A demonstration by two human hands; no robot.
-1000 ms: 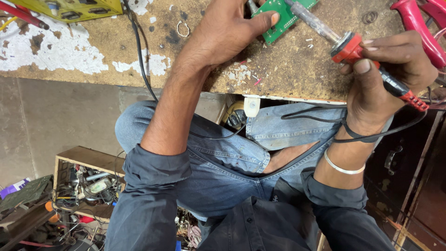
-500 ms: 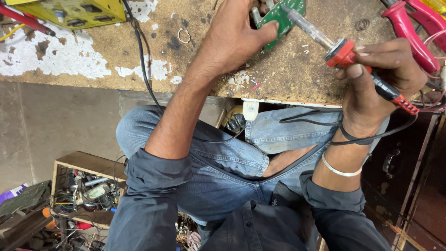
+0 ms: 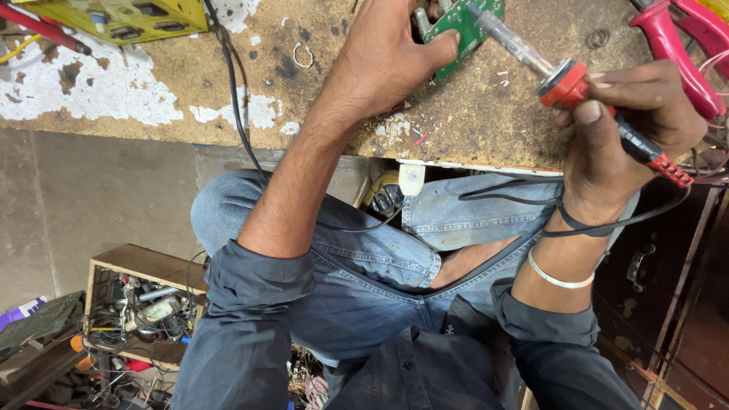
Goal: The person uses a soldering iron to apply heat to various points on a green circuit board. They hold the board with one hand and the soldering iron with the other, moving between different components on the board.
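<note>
Down by the person's knees, a shallow wooden box crammed with loose wires and small parts (image 3: 133, 304) sits on the floor, and blue-jeaned legs are folded under the edge of the scarred, paint-flecked wooden workbench (image 3: 152, 99). On the bench the right hand (image 3: 623, 144) is wrapped tight around the red-and-black handle of a soldering iron (image 3: 566, 80), fingers pressed together on it, the black cord looping round the wrist. Over the last second that hand has drawn slightly in toward the body while the clear barrel has kept its slant, so the tip sits over the small green circuit board (image 3: 463, 30), though I can't tell whether it touches. The left hand (image 3: 387, 53) has stayed clamped on the board, thumb pinning its near edge to the bench. It looks like soldering is under way. Farther back lie red-handled pliers (image 3: 676, 45) and a yellow plastic case (image 3: 129, 17).
</note>
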